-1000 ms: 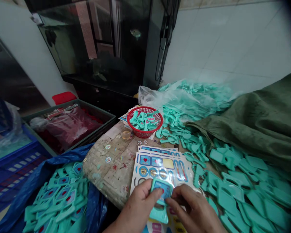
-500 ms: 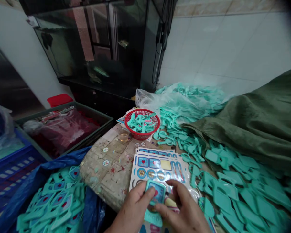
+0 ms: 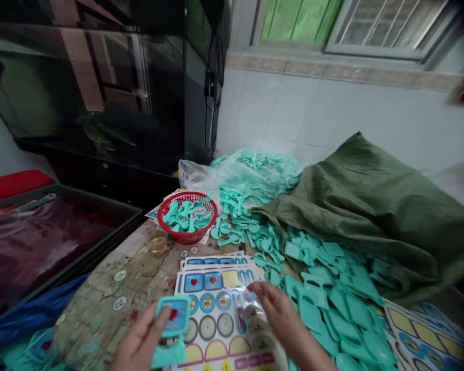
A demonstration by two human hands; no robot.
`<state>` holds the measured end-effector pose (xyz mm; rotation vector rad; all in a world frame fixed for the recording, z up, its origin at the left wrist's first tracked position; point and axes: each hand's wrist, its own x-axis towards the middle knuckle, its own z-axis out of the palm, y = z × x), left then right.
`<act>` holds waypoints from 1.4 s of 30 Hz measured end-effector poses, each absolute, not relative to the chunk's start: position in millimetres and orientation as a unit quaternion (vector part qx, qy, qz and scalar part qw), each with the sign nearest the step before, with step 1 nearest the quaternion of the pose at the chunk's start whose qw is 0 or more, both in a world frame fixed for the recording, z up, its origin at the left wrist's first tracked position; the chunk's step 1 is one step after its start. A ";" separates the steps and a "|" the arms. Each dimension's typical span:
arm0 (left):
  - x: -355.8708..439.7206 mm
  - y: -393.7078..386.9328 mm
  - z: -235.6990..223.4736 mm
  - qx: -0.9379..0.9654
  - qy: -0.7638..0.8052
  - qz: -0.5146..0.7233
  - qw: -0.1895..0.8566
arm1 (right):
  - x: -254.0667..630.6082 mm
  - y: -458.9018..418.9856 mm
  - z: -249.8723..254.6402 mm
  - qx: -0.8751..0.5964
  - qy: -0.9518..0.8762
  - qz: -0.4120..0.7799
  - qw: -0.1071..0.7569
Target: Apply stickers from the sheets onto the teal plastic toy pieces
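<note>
My left hand (image 3: 141,335) grips a teal plastic toy piece (image 3: 169,355), square-headed with a handle-like lower part. A blue sticker with a red heart covers its square face, and my thumb lies over the sticker. My right hand (image 3: 276,312) is over the right side of the sticker sheet (image 3: 208,278), fingers stretched out and slightly blurred, nothing visible in them. Printed on the sheet are blue heart squares, round faces, dials and thermometer shapes. More sheets lie stacked beneath it.
A red basket (image 3: 187,238) of small teal pieces stands beyond the sheets, near a small amber cup (image 3: 158,243). Loose teal pieces (image 3: 313,304) spread at right, partly under a green cloth (image 3: 332,190). More sticker sheets (image 3: 417,335) lie far right. A fish tank (image 3: 100,103) stands behind.
My hands have separated: the left moved left with the toy piece, the right let go of it and moved over the sheet. The view has turned right.
</note>
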<state>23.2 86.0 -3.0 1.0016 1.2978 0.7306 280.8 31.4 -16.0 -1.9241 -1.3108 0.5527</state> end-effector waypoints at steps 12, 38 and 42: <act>-47.9 171.1 -91.1 0.618 0.671 0.311 0.265 | 444.8 82.3 -24.7 -0.919 -0.347 0.061 0.177; 63.7 77.6 -24.5 0.226 0.379 0.402 0.802 | 251.2 83.3 -24.0 -0.719 -0.571 0.228 0.323; 65.0 78.3 -36.9 0.175 0.376 0.391 0.822 | 257.5 96.6 -42.1 -0.750 -0.571 0.170 0.288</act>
